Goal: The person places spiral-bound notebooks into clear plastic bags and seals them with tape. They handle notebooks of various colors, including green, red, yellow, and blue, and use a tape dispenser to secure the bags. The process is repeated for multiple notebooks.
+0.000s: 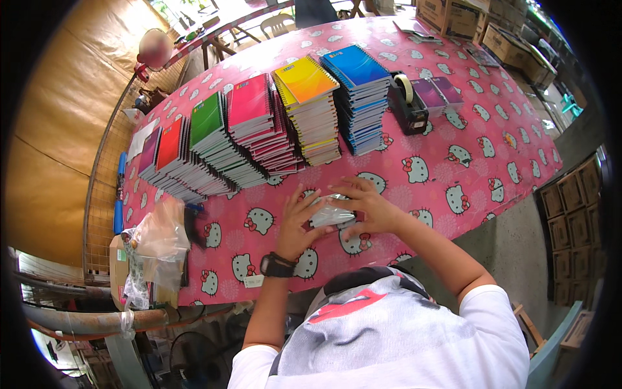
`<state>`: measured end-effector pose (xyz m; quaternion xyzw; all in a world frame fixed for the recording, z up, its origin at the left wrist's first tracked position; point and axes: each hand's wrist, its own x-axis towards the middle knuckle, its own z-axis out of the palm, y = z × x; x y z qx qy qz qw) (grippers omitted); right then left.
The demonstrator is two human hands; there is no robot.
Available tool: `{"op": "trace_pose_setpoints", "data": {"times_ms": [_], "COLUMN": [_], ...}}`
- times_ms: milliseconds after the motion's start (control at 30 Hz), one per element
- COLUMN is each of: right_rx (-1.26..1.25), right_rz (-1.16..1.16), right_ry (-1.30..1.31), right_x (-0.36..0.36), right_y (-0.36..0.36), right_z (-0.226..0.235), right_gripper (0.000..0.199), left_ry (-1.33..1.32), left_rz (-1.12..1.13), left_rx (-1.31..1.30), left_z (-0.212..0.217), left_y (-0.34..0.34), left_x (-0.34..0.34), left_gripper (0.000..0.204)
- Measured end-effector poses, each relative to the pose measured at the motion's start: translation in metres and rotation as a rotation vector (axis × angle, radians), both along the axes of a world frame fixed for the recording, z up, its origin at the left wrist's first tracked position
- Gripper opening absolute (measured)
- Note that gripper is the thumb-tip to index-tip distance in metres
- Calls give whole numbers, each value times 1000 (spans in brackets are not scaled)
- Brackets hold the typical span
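A small packet wrapped in clear, shiny plastic [330, 214] is being pressed flat on the table [492, 162], which is covered with a pink cartoon-cat cloth. The packet lies just in front of the row of spiral notebook stacks [272, 123], toward the person. The left hand [299, 223] is laid against the packet's left edge with fingers spread and slightly curled; a dark watch [277, 264] is worn on that wrist. The right hand [368, 207] is laid over the packet's top and right side, fingers bent down onto the plastic. Neither hand is closed in a full grip; both are held flat and pinching at the wrap.

The step in hand is judged to be the folding or smoothing of the plastic around the packet; what is inside cannot be told. For the next move, the loose plastic would probably need to be kept taut under one hand while the other is freed.

A black tape dispenser [407, 104] stands just beyond the right end of the notebook stacks, beside the blue stack [359, 97], well apart from the packet. Two purple notebooks [439, 92] lie past the dispenser. To the left of the notebook stacks, at the table's near edge, a heap of crumpled clear bags [152, 249] is seen.
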<state>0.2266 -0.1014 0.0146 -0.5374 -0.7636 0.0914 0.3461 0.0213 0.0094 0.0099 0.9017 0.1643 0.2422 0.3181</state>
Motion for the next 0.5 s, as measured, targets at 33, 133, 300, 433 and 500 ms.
{"op": "trace_pose_setpoints", "data": {"times_ms": [33,133,300,433,500], "right_rx": [51,167,157,-72,-71], "right_rz": [-40,-154,-301,-373,-369], "right_ry": [7,52,170,339,497], "right_x": [-5,-20,-36,-38,-36], "right_y": [-1,-3,2,12,18], "right_z": [-6,-21,-24,-10,-8], "right_gripper": [51,41,24,20,20], "left_ry": [-69,-261,-331,-293,-263], "left_rz": [38,167,337,448,495], "left_rx": [-12,-124,-112,-89,-76], "left_z": [-11,-28,-29,-13,-9], "left_y": [-6,-17,-24,-27,-26], "left_x": [-1,4,18,27,30], "left_gripper": [53,33,24,33,38]}}
